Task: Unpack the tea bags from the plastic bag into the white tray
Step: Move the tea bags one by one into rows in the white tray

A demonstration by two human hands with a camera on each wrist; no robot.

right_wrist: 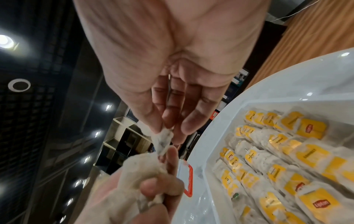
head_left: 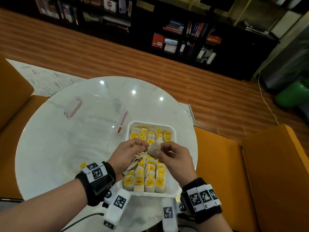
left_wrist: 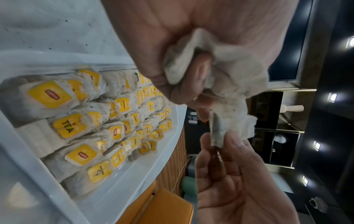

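Left hand (head_left: 127, 156) gripping tea bags (head_left: 133, 162) — mostly hidden, right hand (head_left: 173, 158) pinching one tea bag (head_left: 154, 149) over white tray (head_left: 173, 131)

Rows of yellow-tagged tea bags (head_left: 147, 174) fill the white tray (head_left: 173, 131); the clear plastic bag (head_left: 95, 113) apparently lies flat beside it.

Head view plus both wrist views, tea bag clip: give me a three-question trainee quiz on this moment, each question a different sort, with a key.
1. True or false: the white tray already holds rows of tea bags.
2. Which hand grips the bunch of tea bags? A) left hand B) right hand C) neither
3. Fill in: the plastic bag lies on the round ___ table.

Key: 1 true; 2 A; 3 white. The right hand pinches a single tea bag above the tray.
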